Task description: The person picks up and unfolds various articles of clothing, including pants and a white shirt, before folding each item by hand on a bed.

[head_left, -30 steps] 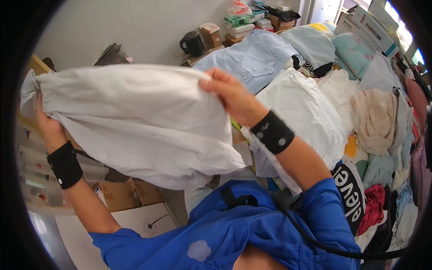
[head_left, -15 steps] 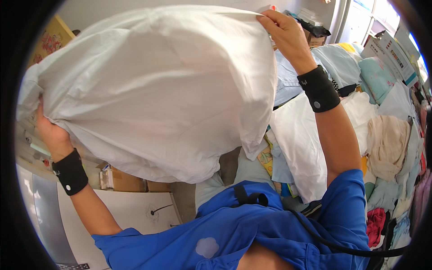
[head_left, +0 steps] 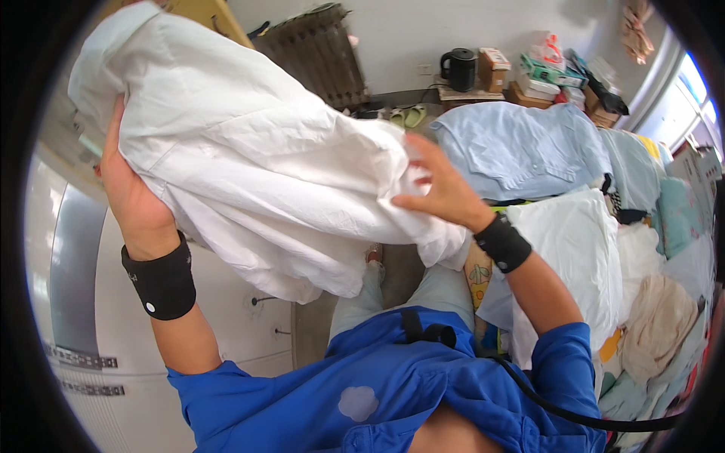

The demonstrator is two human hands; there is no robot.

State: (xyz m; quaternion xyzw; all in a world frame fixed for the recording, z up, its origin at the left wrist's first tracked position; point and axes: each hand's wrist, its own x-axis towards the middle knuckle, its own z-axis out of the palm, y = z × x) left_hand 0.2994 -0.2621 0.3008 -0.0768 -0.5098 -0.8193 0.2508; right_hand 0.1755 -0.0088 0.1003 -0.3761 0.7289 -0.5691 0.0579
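A large white garment [head_left: 249, 151] hangs in the air in front of me, crumpled and draped from upper left to centre. My left hand [head_left: 132, 192] grips its upper left part from below, fingers closed in the cloth. My right hand [head_left: 438, 189] presses against its lower right end with the fingers spread, thumb under the fabric. Both wrists wear black bands. My blue shirt fills the lower middle of the view.
A pile of clothes covers the right side: a light blue shirt [head_left: 521, 147], a white garment [head_left: 574, 249], a beige piece [head_left: 657, 325]. At the back stand a black kettle [head_left: 461, 68], boxes [head_left: 551, 72] and a dark radiator [head_left: 317, 49]. White cabinet fronts [head_left: 226, 302] lie at left.
My right hand has come down from high at the upper right to the centre, lowering that end of the white garment. My left hand has risen with its end.
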